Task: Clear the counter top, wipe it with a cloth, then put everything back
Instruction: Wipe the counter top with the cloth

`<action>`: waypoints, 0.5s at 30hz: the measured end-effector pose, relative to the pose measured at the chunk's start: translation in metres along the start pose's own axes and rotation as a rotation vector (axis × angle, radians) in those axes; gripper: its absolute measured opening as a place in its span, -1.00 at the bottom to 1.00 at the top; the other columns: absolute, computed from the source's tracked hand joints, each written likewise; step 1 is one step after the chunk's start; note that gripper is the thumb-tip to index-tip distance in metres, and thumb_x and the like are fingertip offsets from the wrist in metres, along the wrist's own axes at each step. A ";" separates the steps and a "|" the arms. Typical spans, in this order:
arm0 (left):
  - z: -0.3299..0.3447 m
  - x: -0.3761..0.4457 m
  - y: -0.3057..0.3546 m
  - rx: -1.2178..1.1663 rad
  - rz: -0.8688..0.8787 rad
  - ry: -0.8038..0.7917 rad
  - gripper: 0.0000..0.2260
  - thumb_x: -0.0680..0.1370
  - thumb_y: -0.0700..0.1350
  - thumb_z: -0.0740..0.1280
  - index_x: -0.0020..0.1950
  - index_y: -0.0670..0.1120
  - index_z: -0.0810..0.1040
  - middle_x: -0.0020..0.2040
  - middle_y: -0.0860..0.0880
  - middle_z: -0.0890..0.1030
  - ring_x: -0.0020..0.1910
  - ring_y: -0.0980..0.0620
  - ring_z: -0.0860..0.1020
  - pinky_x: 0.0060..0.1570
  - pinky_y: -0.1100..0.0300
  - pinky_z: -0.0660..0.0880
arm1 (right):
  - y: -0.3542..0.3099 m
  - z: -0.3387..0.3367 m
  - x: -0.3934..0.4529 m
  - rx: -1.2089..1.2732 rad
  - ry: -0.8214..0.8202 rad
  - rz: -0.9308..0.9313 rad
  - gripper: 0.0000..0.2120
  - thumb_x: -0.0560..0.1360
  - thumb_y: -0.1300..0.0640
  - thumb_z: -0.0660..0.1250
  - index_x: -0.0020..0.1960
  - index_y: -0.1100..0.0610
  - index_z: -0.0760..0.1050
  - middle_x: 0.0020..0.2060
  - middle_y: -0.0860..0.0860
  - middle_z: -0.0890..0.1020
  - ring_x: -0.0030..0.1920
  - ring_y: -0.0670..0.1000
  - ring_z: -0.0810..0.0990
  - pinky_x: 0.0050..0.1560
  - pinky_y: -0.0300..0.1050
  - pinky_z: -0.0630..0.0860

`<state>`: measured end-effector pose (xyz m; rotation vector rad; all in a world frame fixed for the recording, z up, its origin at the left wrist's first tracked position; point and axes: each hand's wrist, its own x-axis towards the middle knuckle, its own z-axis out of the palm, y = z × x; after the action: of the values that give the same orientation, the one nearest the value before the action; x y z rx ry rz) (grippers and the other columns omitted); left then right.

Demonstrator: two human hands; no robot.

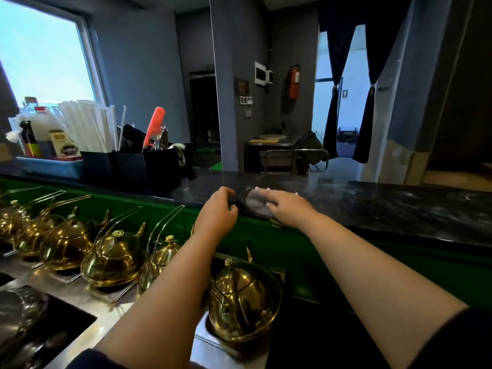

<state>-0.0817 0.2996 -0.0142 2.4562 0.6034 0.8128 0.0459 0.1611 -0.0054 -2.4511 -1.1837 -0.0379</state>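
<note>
A dark marble counter top [372, 209] runs across the view above a green front panel. A grey-white cloth [254, 202] lies on it near the front edge. My right hand [286, 206] presses flat on the cloth with straight fingers. My left hand [217, 211] is just left of the cloth, fingers curled at the counter's edge; whether it pinches the cloth's dark corner is unclear. At the counter's left end stand black holders [133, 166] with straws and a red tool, and a blue tray [50, 166] of bottles and boxes.
Several brass teapots [114, 257] with tall wire handles sit in a row on a steel surface below the counter, one [242, 296] right under my left forearm. Beyond the counter are a metal trolley [287, 155], a curtained doorway and a window at left.
</note>
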 end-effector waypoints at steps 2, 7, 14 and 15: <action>0.004 0.010 -0.005 0.031 -0.033 -0.031 -0.65 0.59 -0.14 0.20 0.38 -0.02 0.33 0.29 -0.04 0.51 0.03 0.01 0.55 -0.08 0.12 0.52 | 0.001 0.004 0.009 -0.135 -0.081 -0.046 -0.54 0.65 0.06 -0.01 0.51 -0.23 0.12 0.55 -0.07 0.11 0.52 0.20 0.13 0.46 0.27 -0.07; 0.018 0.023 -0.007 0.053 -0.074 -0.056 -0.62 0.62 -0.07 0.16 0.45 -0.01 0.26 0.27 -0.08 0.54 0.00 -0.03 0.57 -0.10 0.09 0.54 | 0.031 -0.007 0.029 -0.185 -0.130 0.096 -0.54 0.65 0.08 -0.08 0.53 -0.15 0.10 0.57 -0.04 0.03 0.55 0.15 -0.02 0.46 0.28 -0.19; 0.027 0.043 -0.002 0.001 -0.108 -0.038 -0.56 0.61 -0.13 0.12 0.49 0.00 0.17 0.30 -0.06 0.51 0.04 -0.04 0.54 -0.09 0.07 0.48 | -0.003 0.007 0.045 -0.209 -0.190 0.145 -0.50 0.63 0.02 -0.06 0.56 -0.07 -0.02 0.57 -0.10 -0.11 0.56 0.11 -0.18 0.38 0.45 -0.28; 0.029 0.048 0.001 -0.021 -0.126 -0.020 -0.57 0.61 -0.12 0.10 0.49 -0.01 0.17 0.29 -0.08 0.52 0.03 -0.03 0.53 -0.10 0.10 0.43 | -0.008 0.010 0.044 -0.200 -0.233 0.083 -0.51 0.63 -0.10 -0.11 0.55 -0.17 -0.05 0.56 -0.13 -0.10 0.55 0.13 -0.19 0.36 0.46 -0.32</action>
<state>-0.0280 0.3158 -0.0142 2.3772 0.7302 0.7403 0.0668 0.2021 -0.0024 -2.7382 -1.2236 0.1655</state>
